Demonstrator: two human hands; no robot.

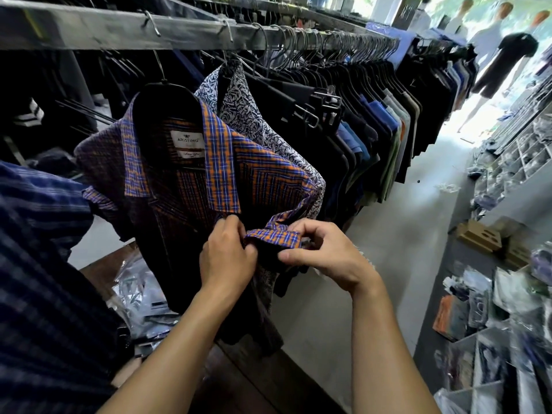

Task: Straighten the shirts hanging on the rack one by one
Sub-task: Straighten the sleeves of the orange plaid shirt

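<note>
Your left hand (227,254) and your right hand (321,253) are both closed on the folded cuff (273,236) of the plaid shirt (209,174), an orange-and-blue checked shirt with a dark inner side. The left hand's fingers are curled tightly over the cuff's left end, pinching the fabric against the palm. The right hand grips the cuff's right end between thumb and bent fingers, with the thumb pointing left along the lower edge of the cloth. The cuff lies stretched between the two hands, its checked face turned up.

The plaid shirt hangs on a black hanger (162,91) whose wire hook goes up to the grey rail (119,28) of the rack. Its collar is spread open, showing a white label (186,139) at the neck. It hangs near the left end of the rail as you see it, tilted toward you.

Just behind it, touching its right shoulder, hangs a white shirt with a dark leaf print (257,121). Beyond that, a dense row of dark garments (373,115) fills the rail all the way to its far end. A dark blue striped garment (38,264) fills your lower left view. On the right, shelves (507,294) hold packaged goods, and a pale floor (403,228) runs between rack and shelves.
</note>
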